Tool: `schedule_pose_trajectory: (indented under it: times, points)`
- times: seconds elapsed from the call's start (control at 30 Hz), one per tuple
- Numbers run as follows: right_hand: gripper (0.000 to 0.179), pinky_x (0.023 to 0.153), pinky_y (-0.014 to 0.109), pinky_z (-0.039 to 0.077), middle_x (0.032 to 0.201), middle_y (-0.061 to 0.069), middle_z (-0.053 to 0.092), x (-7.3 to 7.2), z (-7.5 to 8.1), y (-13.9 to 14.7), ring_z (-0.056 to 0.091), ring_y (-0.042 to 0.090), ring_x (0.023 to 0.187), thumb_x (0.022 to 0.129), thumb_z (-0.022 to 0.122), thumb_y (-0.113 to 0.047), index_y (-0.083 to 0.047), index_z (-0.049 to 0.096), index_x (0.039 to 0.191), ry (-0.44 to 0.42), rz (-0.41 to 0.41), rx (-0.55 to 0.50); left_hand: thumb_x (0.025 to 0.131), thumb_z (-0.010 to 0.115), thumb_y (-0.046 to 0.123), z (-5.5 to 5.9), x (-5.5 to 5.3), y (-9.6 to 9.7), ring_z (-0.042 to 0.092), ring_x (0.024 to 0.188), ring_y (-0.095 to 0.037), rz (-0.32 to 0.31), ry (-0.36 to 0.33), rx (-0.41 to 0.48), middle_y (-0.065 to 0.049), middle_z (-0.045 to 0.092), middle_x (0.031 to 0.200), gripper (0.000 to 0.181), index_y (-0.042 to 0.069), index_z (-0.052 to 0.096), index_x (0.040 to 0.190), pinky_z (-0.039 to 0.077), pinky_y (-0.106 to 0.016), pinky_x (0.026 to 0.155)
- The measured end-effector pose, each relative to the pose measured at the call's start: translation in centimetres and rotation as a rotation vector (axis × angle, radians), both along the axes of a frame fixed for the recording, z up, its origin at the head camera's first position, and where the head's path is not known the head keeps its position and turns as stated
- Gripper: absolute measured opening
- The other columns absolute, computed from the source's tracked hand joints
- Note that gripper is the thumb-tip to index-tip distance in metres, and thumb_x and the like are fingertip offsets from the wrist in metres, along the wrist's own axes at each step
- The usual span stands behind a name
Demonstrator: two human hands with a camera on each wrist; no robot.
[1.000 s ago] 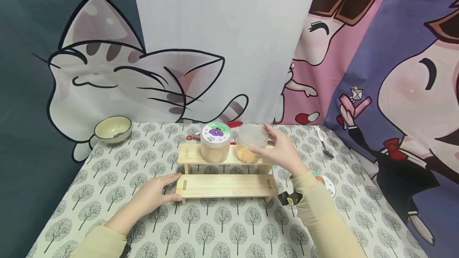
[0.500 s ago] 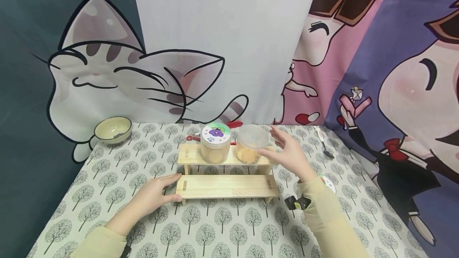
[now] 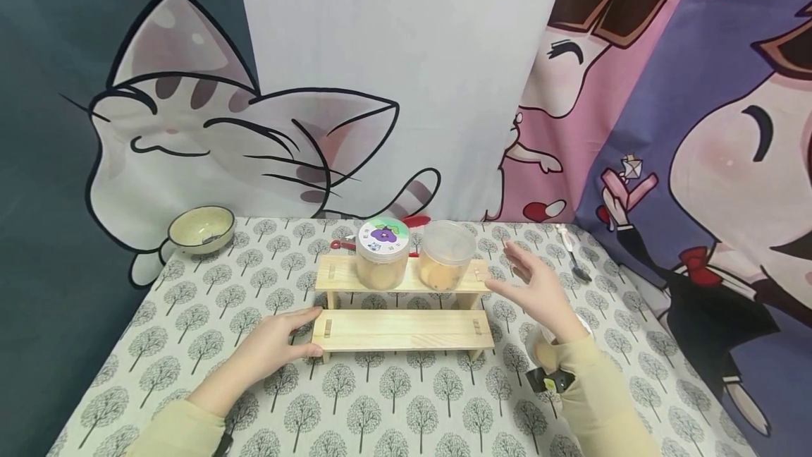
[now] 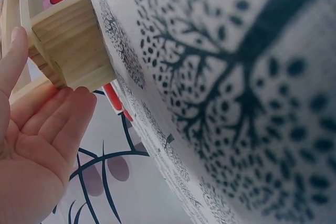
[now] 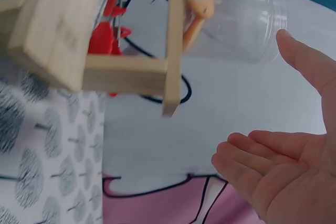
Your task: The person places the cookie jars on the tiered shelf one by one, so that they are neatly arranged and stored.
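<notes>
A two-step wooden rack (image 3: 406, 330) stands on the tree-print tablecloth. My left hand (image 3: 275, 348) holds the left end of its lower step; in the left wrist view the thumb and fingertips meet the wood on opposite sides. On the upper step are two clear jars: one jar (image 3: 383, 266) has a purple-and-green label on its lid, and the right-hand jar (image 3: 447, 252) has a plain translucent lid and something orange inside. Just right of that jar, my right hand (image 3: 533, 291) is apart from it, fingers extended and holding nothing. The right wrist view shows the jar's orange content (image 5: 198, 1).
A speckled bowl (image 3: 201, 230) sits at the back left. Red-handled items (image 3: 343, 244) lie behind the rack. A dark-headed utensil with a white handle (image 3: 574, 259) lies at the back right. Another jar (image 3: 544, 352) is partly hidden by the right arm.
My right hand has let go of the plain-lidded jar and drawn away to the right and slightly down. The jar stays on the upper step. My left hand has not moved.
</notes>
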State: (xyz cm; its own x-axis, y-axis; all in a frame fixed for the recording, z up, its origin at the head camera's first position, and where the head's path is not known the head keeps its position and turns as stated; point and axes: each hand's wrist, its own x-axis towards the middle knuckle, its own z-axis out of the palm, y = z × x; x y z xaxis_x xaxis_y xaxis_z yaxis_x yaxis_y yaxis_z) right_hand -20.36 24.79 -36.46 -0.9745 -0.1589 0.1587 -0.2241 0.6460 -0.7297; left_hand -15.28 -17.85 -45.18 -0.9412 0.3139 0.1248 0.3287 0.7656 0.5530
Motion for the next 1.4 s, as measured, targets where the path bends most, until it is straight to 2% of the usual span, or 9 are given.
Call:
schedule_pose_trajectory:
  times: [0.33,0.57,0.73,1.03,1.1,1.17,1.27,1.33,1.4]
  points:
    - [0.094,0.112,0.049,0.031,0.152,0.017,0.032,0.9,-1.4,2.8,0.035,0.038,0.136,0.079,0.074,-0.046,-0.008,0.024,0.150,-0.047,-0.076,-0.001,0.073,0.078,0.036,0.0,-0.1,0.0,0.053,0.120,-0.040,-0.016,0.010,-0.002,-0.019,0.054,0.134,0.073,0.002,0.053,0.132,0.041,-0.055,0.102]
    - [0.091,0.110,0.061,0.026,0.153,0.016,0.031,1.6,-2.3,4.4,0.030,0.040,0.138,0.080,0.072,-0.049,-0.015,0.026,0.150,-0.039,-0.145,0.073,0.073,0.079,0.035,-0.1,-0.1,0.0,0.052,0.121,-0.040,-0.013,0.015,0.000,-0.018,0.053,0.134,0.073,0.002,0.053,0.133,0.041,-0.055,0.103]
    - [0.088,0.108,0.066,0.024,0.152,0.019,0.031,2.3,-2.5,5.4,0.029,0.042,0.137,0.081,0.071,-0.048,-0.012,0.028,0.149,-0.032,-0.162,0.115,0.073,0.079,0.035,-0.1,-0.1,0.0,0.052,0.121,-0.039,-0.012,0.007,0.001,-0.017,0.053,0.135,0.073,0.002,0.053,0.133,0.041,-0.055,0.103]
    - [0.086,0.105,0.065,0.029,0.145,0.024,0.040,3.4,-3.2,7.3,0.037,0.046,0.131,0.083,0.070,-0.048,-0.005,0.032,0.147,-0.032,-0.221,0.154,0.072,0.078,0.037,0.1,0.0,0.1,0.052,0.121,-0.039,-0.008,0.003,0.007,-0.018,0.054,0.134,0.074,0.002,0.054,0.132,0.041,-0.054,0.103]
    - [0.085,0.100,0.064,0.037,0.143,0.024,0.042,3.7,-3.4,7.7,0.051,0.045,0.118,0.084,0.068,-0.049,-0.004,0.032,0.147,-0.034,-0.237,0.176,0.072,0.078,0.038,0.1,0.0,0.1,0.053,0.121,-0.039,-0.007,0.006,0.006,-0.017,0.054,0.134,0.074,0.003,0.054,0.132,0.041,-0.054,0.103]
    - [0.085,0.098,0.064,0.038,0.143,0.024,0.042,3.9,-3.5,8.3,0.051,0.045,0.118,0.084,0.067,-0.050,-0.005,0.032,0.147,-0.042,-0.250,0.185,0.072,0.078,0.039,0.1,0.1,0.1,0.053,0.121,-0.038,-0.007,0.009,0.002,-0.017,0.054,0.134,0.074,0.003,0.054,0.132,0.041,-0.054,0.103]
    - [0.085,0.098,0.065,0.037,0.145,0.025,0.038,4.2,-3.8,9.2,0.048,0.046,0.121,0.085,0.067,-0.049,-0.003,0.032,0.147,-0.055,-0.258,0.172,0.072,0.078,0.040,0.1,0.1,0.0,0.053,0.121,-0.038,-0.005,0.013,-0.002,-0.016,0.055,0.134,0.074,0.004,0.054,0.132,0.041,-0.054,0.102]
    - [0.086,0.101,0.068,0.030,0.147,0.027,0.035,4.3,-3.9,9.7,0.033,0.049,0.131,0.085,0.066,-0.049,-0.003,0.030,0.147,-0.069,-0.267,0.162,0.072,0.078,0.040,0.1,0.1,0.0,0.053,0.121,-0.039,-0.008,0.015,-0.005,-0.016,0.055,0.134,0.074,0.004,0.054,0.132,0.041,-0.054,0.102]
    - [0.087,0.102,0.069,0.029,0.147,0.028,0.033,4.5,-4.0,10.2,0.030,0.050,0.132,0.085,0.067,-0.049,-0.003,0.029,0.148,-0.078,-0.280,0.159,0.072,0.078,0.039,0.1,0.0,-0.1,0.053,0.121,-0.039,-0.009,0.017,-0.006,-0.016,0.055,0.134,0.074,0.003,0.054,0.132,0.041,-0.055,0.102]
